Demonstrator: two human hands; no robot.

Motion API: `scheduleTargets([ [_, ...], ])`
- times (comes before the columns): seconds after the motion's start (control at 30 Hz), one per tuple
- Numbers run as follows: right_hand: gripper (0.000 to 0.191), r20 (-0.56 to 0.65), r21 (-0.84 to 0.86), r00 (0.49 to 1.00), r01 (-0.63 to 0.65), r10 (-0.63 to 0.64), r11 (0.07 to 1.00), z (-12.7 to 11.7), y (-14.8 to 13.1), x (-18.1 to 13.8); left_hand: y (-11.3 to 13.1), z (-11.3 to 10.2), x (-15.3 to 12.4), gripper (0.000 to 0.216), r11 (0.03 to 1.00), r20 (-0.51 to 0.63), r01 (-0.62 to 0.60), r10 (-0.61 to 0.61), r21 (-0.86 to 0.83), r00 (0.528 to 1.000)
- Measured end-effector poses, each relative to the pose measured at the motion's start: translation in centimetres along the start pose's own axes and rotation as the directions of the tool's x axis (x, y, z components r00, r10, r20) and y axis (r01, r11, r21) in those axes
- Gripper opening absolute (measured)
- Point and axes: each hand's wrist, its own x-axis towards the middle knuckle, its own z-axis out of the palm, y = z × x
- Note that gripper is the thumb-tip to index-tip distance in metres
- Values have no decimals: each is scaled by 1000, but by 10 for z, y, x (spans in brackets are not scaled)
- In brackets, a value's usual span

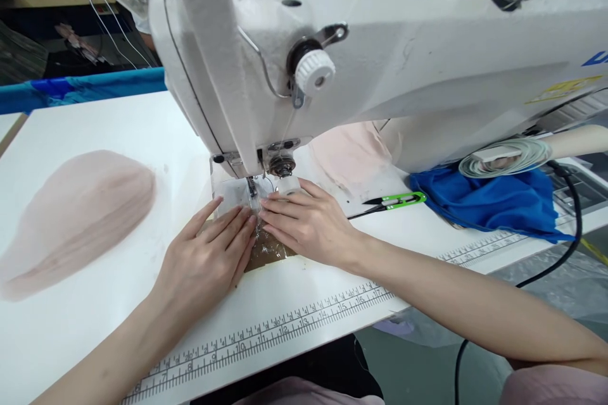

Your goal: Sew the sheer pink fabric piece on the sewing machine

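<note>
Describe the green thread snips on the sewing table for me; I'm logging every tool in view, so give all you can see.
The thread snips are a small pair with a bright green, plastic-looking handle and dark pointed blades. They lie flat on the white sewing table, blades pointing left toward the right hand, handle end toward the blue cloth. The blades look nearly closed. Neither hand touches them; they rest just right of the sewing machine's needle area. Whether the handle tip touches the blue cloth is unclear.

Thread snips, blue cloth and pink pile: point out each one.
thread snips [396, 201], head view, on the green handle.
blue cloth [498, 202], head view, on the middle of the bundle.
pink pile [80, 215], head view, on the centre of the sheer stack.
</note>
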Motion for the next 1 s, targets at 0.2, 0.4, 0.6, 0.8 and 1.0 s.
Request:
scheduleTargets([
  [0.2, 19, -31, -51, 999, 18, -19, 999, 4, 2, 3, -4, 3, -1, 24, 1000, 9, 4, -4, 10, 1000],
  [0.4, 21, 2, -71, 1000, -12, 13, 997, 6, 1, 6, -7, 6, -1, 27, 999, 18, 20, -20, 29, 1000],
  [0.6, 22, 59, -92, 998, -26, 32, 995, 7, 4, 10, -11, 10, -2, 27, 999, 0, 37, -37, 6, 999],
  [0.8, 23, 116, -108, 992, -40, 52, 993, 3, 5, 12, -17, 13, -1, 31, 997, 38, 71, -71, -17, 997],
  [1.0, 25, 137, -78, 988, -54, 65, 995, -1, 5, 11, -21, 18, 1, 32, 992, 16, 121, -121, -34, 993],
])
